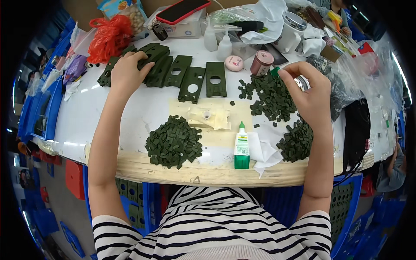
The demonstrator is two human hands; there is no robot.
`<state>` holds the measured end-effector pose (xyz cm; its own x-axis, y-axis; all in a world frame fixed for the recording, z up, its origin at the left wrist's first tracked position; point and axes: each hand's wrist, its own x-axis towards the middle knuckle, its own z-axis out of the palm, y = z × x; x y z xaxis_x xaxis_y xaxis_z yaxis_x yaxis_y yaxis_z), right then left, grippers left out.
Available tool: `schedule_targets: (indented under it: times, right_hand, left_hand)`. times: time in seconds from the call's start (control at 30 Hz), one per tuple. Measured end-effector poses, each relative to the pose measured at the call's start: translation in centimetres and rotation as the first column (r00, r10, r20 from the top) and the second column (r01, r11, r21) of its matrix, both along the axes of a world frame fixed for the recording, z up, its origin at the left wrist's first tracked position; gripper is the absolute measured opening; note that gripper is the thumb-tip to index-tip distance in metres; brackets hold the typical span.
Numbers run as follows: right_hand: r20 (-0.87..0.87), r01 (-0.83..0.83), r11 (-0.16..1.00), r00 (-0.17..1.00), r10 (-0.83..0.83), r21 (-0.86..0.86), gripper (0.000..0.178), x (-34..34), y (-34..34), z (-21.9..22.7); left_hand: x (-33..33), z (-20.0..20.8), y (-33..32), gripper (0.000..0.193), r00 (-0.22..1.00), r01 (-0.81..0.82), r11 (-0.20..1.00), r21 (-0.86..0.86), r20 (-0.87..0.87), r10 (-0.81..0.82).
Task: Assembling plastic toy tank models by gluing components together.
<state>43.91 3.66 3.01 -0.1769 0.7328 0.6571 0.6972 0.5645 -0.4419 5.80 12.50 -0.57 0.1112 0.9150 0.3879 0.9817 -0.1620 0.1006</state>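
Observation:
My left hand (129,71) is at the far left of the table, its fingers closed over a dark green plastic housing (154,53) in a row of similar ones. My right hand (308,89) is raised over a pile of small dark green pieces (274,97). Its thumb and index finger pinch a small bright green piece (275,72), whose kind I cannot make out. Nearer to me, a white glue bottle with a green base and tip (242,147) stands upright beside a crumpled white tissue (263,151). A taped beige block (210,118) lies between the housings and the bottle.
Another heap of dark green pieces (174,142) lies front left, a smaller one (297,141) front right. Behind are a pink tin (261,63), a round pink case (234,63), squeeze bottles (225,47), a red-cased phone (183,11) and a red plastic bag (110,38).

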Motion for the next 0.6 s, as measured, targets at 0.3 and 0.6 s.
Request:
schedule_targets:
  times: [0.3,0.6]
  right_hand:
    - [0.455,-0.365,0.781,0.656,0.602,-0.507,0.031,-3.9,-5.9,-1.1]
    - [0.385,-0.395,0.825,0.745,0.545,-0.404,0.036,-4.2,-4.7,0.4]
  left_hand:
    - [1.9,0.9,-2.5,0.039,0.871,0.243,0.924,0.295,0.353,-0.342]
    - [6.3,1.8,-8.5,0.059,0.605,0.518,0.812,0.269,0.556,-0.570]
